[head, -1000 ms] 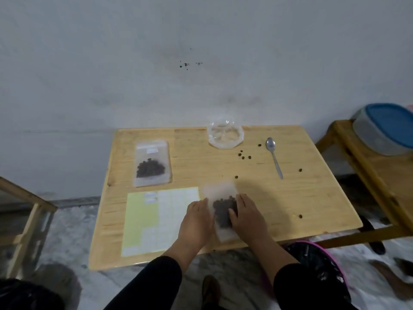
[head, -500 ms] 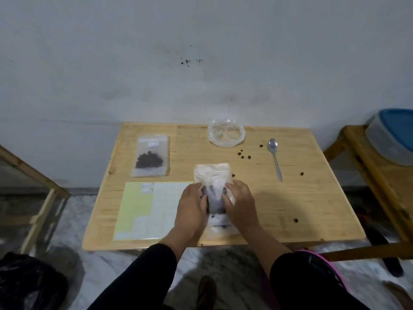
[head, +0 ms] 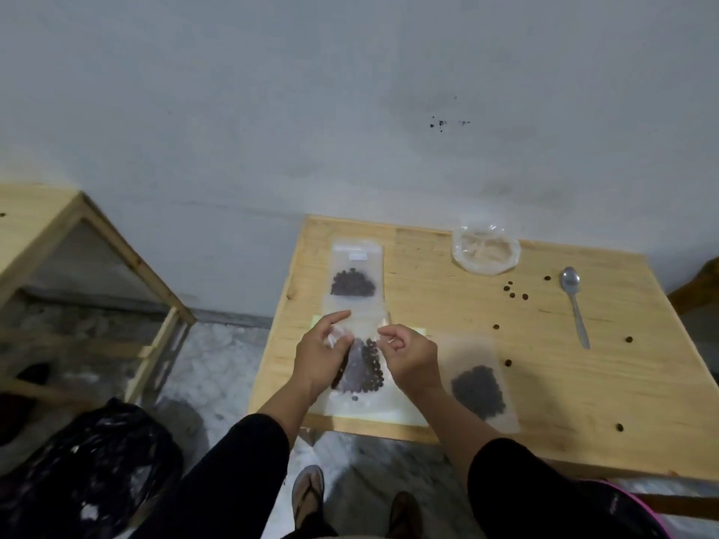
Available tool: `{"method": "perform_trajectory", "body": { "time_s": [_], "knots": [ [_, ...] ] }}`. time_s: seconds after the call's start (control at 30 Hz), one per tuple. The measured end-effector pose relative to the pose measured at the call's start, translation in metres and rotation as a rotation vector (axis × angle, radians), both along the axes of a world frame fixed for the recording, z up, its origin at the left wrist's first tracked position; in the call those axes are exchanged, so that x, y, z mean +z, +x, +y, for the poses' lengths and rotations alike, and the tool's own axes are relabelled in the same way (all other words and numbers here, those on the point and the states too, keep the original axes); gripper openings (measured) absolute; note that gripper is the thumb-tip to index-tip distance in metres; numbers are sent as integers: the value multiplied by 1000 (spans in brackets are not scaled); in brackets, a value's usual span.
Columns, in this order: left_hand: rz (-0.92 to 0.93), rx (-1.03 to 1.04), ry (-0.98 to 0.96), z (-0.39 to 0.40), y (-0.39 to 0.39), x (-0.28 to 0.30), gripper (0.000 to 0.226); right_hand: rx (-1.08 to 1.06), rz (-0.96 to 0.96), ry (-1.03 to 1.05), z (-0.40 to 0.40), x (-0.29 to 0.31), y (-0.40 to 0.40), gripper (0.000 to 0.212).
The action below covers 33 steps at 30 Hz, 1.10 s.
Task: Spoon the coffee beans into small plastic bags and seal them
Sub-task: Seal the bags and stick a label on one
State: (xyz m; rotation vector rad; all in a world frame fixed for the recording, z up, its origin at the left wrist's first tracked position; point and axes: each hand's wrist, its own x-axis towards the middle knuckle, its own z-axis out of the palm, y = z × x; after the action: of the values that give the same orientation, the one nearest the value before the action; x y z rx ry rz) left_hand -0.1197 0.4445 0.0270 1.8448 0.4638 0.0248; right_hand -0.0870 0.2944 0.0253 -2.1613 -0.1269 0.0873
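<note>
Both hands, left hand (head: 321, 354) and right hand (head: 412, 357), pinch the top edges of a bean-filled bag (head: 363, 369) raised above the table (head: 544, 383) near its front edge. An incomplete seal risks spilling beans.

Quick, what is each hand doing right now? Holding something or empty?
Left hand: closed on the left edge of the held bag of beans.
Right hand: pinching the same bag's right edge near its top.

spoon (head: 574, 301) right of bags (head: 353, 281) on table (head: 544, 383)
</note>
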Motion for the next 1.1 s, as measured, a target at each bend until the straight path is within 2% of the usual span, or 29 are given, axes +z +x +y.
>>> {"method": "perform_trajectory", "body": {
  "time_s": [0.1, 0.3, 0.57, 0.77, 0.93, 1.1],
  "knots": [
    [32, 23, 12, 40, -5, -5, 31, -6, 59, -32, 35, -9, -1, 15],
    [85, 71, -21, 94, -9, -20, 28, -103, 138, -285, 65, -37, 4, 22],
    [101, 16, -47, 117, -2, -27, 29, -177, 105, -336, 84, -38, 14, 8],
    [91, -21, -55, 121, 4, -30, 31, -217, 167, -252, 90, -30, 17, 6],
    [62, -46, -59, 112, 20, -21, 34, -243, 96, -62, 96, 14, 27, 2],
    [-31, -108, -112, 88, 40, 0, 34, -186, 45, -53, 102, 40, 37, 3]
  ]
}}
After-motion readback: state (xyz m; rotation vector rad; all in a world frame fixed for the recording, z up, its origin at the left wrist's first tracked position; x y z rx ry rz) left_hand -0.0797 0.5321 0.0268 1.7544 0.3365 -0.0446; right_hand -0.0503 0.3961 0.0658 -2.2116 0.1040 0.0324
